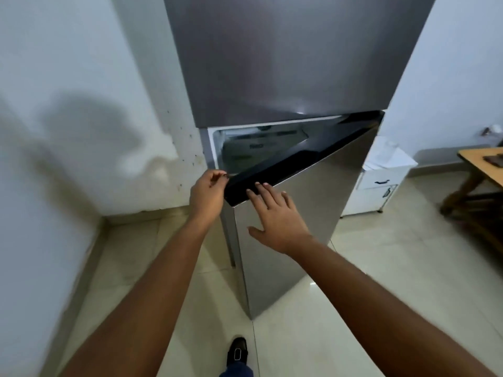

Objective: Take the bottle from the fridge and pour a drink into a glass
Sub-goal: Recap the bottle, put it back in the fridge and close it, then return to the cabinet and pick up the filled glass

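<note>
Now, head view, one line per thing
Fridge [285,55]: a tall steel two-door unit at twelve o'clock, upper door shut
Lower door [307,213]: swung partly out, its black top edge running from seven o'clock toward one o'clock
Left hand [208,193]: at the door's free corner, fingers curled over the black top edge and gripping it
Right hand [275,216]: fingers straight and spread wide, lying flat on the door's front, fingertips reaching the black edge, holding nothing
Bottle: cannot tell where; the gap shows only a blurred strip of the fridge's inside
White cabinet [381,186]: at three o'clock of the fridge, papers on top
Wooden table [479,159]: far at three o'clock
Shoe [237,349]: on the pale tiled floor at six o'clock
</note>
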